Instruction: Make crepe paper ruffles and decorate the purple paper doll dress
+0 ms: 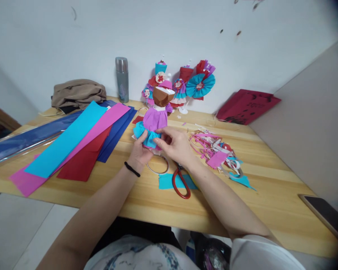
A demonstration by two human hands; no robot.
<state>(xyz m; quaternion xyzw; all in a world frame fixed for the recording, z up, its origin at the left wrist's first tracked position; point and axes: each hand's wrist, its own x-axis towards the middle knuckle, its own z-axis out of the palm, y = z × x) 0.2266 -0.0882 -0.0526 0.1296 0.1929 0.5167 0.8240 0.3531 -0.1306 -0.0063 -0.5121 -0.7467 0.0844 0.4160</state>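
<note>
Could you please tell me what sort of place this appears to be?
Probably a small craft workspace: red-handled scissors, a heap of paper scraps and little ruffled dresses share a wooden table.

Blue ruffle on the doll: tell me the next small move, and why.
I'd pinch the blue ruffle lightly with the right hand to even its folds, while the left hand supports the doll. The right fingertips are at the ruffle's edge, and it flares unevenly below the purple top.
</note>
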